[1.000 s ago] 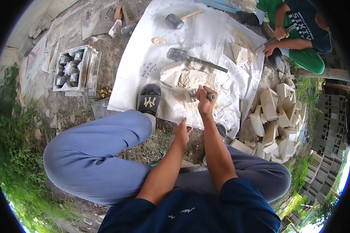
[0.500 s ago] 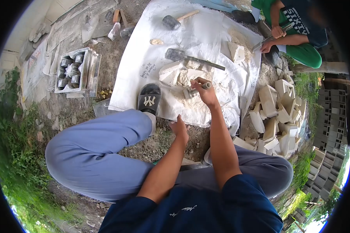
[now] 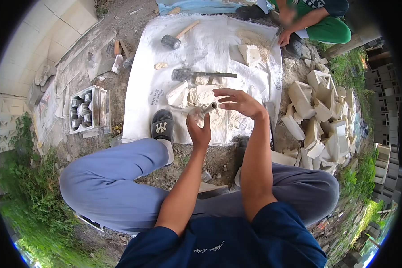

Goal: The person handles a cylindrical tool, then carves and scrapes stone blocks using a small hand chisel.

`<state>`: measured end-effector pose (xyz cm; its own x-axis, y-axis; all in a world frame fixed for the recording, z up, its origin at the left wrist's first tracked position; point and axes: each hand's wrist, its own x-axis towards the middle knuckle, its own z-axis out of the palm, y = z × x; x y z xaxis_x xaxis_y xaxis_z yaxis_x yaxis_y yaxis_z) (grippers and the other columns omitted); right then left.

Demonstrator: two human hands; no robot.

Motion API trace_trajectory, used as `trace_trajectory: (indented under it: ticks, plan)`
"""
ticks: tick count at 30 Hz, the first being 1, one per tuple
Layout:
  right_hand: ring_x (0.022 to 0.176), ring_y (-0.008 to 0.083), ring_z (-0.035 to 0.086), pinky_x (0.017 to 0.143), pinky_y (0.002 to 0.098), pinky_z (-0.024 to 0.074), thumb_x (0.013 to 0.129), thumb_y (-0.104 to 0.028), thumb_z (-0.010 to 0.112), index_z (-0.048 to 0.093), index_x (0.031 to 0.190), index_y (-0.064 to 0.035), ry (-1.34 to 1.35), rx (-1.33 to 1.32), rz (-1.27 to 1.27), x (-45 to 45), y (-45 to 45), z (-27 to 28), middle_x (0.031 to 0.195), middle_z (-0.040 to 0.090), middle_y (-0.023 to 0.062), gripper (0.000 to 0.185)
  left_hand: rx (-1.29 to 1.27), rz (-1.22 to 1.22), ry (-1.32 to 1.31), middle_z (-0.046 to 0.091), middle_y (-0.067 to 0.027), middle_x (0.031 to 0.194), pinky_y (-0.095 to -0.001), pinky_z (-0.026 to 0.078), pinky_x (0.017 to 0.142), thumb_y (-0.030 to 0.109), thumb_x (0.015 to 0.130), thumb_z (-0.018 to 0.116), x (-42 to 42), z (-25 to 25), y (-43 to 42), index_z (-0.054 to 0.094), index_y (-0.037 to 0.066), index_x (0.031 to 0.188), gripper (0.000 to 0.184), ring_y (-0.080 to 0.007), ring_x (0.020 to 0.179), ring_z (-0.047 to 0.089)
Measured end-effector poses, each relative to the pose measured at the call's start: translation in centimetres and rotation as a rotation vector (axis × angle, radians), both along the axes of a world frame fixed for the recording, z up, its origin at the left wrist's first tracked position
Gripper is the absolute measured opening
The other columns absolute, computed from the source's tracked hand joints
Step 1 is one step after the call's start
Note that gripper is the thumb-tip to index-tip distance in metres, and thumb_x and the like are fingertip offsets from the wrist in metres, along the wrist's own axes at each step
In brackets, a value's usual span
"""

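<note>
My left hand (image 3: 199, 130) is closed around the lower end of a short metal tool with a hollow, pipe-like handle (image 3: 209, 107); its head is partly hidden by the fingers. My right hand (image 3: 242, 103) is open beside the handle's end, fingers apart and stretched to the left. Just beyond the hands, broken pale blocks (image 3: 178, 94) and crumbled powder (image 3: 216, 120) lie on a white sack sheet (image 3: 140, 80). A hammer with a dark bar handle (image 3: 214, 75) rests behind the blocks.
A mallet (image 3: 171, 42) lies farther back on the sheet. At left stands a metal mould (image 3: 90, 109); at right is a heap of broken white blocks (image 3: 319, 111). Another person (image 3: 328, 29) works at the upper right. My sandalled foot (image 3: 161, 125) touches the sheet's near edge.
The metal tool has passed from my right hand to my left, which has risen from the ground to the sheet. My right hand has opened. The view has shifted slightly.
</note>
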<state>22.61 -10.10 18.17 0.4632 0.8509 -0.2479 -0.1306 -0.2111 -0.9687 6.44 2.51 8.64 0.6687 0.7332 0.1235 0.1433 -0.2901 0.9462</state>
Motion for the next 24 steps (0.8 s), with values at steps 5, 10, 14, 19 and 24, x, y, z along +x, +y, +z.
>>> trace_trajectory:
  ticks: [5, 10, 14, 19, 24]
  plan:
    - [0.11, 0.0245, 0.066, 0.094, 0.037, 0.0504, 0.1, -0.009, 0.045, 0.06, 0.131, -0.003, -0.011, 0.167, -0.78, 1.5, -2.3, 2.3, 0.123, 0.068, 0.0131, 0.035, 0.128, -0.425, -0.196, 0.065, -0.015, 0.102, -0.0358, 0.048, 0.081, 0.022, 0.091, 0.068, 3.9, 3.4, 0.6, 0.06, -0.001, 0.109, 0.03, -0.0275, 0.088, 0.061]
    - [0.108, 0.0257, 0.067, 0.092, 0.0375, 0.0525, 0.099, -0.006, 0.041, 0.058, 0.131, 0.0013, 0.232, 0.382, -0.86, 2.0, -3.4, 1.6, 0.123, 0.067, 0.0167, 0.037, 0.053, -0.372, -0.002, 0.05, -0.0047, 0.064, -0.033, 0.034, 0.055, 0.022, 0.095, 0.067, 5.8, 0.9, 0.1, 0.049, -0.001, 0.069, 0.039, -0.0141, 0.058, 0.041]
    - [0.105, 0.0237, 0.068, 0.09, 0.0361, 0.0534, 0.099, -0.005, 0.041, 0.057, 0.131, 0.0016, 0.289, 0.286, -0.858, 2.2, -3.0, -0.5, 0.121, 0.068, 0.0155, 0.037, -0.231, -0.188, -0.145, 0.039, 0.0039, 0.052, -0.0306, 0.021, 0.048, 0.019, 0.099, 0.061, 6.1, 2.2, 1.6, 0.04, 0.002, 0.055, 0.051, -0.0055, 0.05, 0.031]
    - [0.102, 0.0224, 0.068, 0.088, 0.035, 0.0535, 0.099, -0.005, 0.04, 0.057, 0.13, 0.0027, 0.36, 0.317, -0.878, 2.3, -3.2, -2.6, 0.121, 0.068, 0.0156, 0.037, -0.406, -0.199, -0.345, 0.042, 0.0007, 0.054, -0.0289, 0.024, 0.043, 0.021, 0.099, 0.059, 5.6, 3.2, 1.3, 0.04, 0.009, 0.061, 0.045, -0.0098, 0.048, 0.039]
    - [0.103, 0.0232, 0.067, 0.09, 0.0369, 0.0527, 0.098, -0.006, 0.041, 0.056, 0.131, 0.004, 0.376, 0.391, -0.938, 2.7, -3.5, -3.3, 0.123, 0.066, 0.0174, 0.037, -0.402, -0.108, -0.339, 0.04, -0.0008, 0.052, -0.0303, 0.024, 0.038, 0.017, 0.099, 0.058, 6.6, 4.6, 1.4, 0.04, 0.009, 0.061, 0.043, -0.0117, 0.04, 0.035]
